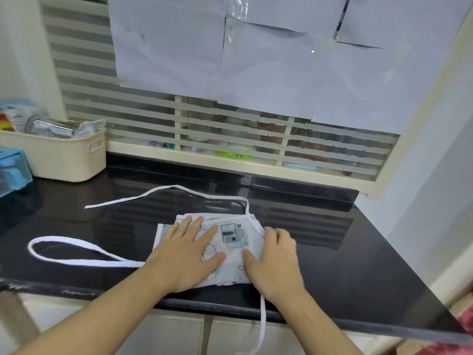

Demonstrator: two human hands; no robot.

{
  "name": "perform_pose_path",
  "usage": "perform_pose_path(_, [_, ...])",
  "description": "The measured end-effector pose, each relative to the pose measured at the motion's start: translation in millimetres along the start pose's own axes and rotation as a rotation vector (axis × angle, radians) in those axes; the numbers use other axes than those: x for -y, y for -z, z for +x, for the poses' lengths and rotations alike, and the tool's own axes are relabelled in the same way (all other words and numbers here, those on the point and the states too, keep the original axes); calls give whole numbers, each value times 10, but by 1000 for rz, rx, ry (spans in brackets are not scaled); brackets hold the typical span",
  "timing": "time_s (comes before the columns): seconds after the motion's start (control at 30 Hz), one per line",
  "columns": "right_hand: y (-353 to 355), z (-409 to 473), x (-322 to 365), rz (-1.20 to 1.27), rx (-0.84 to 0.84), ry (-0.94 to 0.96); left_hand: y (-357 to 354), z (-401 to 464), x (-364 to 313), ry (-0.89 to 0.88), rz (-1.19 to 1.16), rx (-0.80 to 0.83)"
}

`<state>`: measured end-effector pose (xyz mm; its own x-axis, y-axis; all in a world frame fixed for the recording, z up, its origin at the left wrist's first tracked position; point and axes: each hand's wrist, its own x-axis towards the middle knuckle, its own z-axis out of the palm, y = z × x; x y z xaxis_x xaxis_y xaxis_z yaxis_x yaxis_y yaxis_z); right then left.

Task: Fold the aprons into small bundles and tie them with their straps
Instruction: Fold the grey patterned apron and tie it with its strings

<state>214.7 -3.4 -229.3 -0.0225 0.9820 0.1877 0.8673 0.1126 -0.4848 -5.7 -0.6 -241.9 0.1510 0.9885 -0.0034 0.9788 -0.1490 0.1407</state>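
One folded apron [230, 242] lies on the tabletop [332, 265]; left hand [184, 254] presses it, fingers spread, right hand [273, 262] grips its edge; three straps trail.

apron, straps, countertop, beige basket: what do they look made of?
Apron: thin woven cloth, matte, printed; it creases and lies in flat folds under the left hand and right hand.
Straps: flat white fabric tape, limp, curling in loops.
Countertop: polished black stone, perhaps granite; it mirrors the window slats.
Basket: moulded beige plastic, going by its textured wall and cut-out handle.
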Motion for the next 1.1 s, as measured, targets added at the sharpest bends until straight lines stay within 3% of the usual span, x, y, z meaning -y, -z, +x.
perform_pose_path(0.1, [199, -70, 42, -87, 61, -173, 10, 20, -26, 1, 6, 3])
perform_pose_path(0.23, [472, -91, 177, 216, 291, -308, 0, 2, -4, 6, 7, 6])
perform_pose_path(0.37, [483, -186, 285, 685, 203, -303, 12, -7, -13, 25, -16, 9])
perform_pose_path(0.43, [376, -276, 362, 797, 116, -284, 7, -14, -11, 33, -38, 12])
perform_pose_path(0.7, [64, -335, 615, 645, 69, -169, 24, -30, -13, 41, -88, 16])
perform_pose_path(0.9, [-82, -420, 554, 359, 29, 168, 270, 122, -50, 88, -131, 111])
perform_pose_path(1.0, [-149, -423, 507, 232, 19, 242, 262, 77, -128, 108, -23, -20])
perform_pose_path(1.1, [-217, -433, 506, 55, -1, 317, 255, -18, -116, 105, -110, -57])
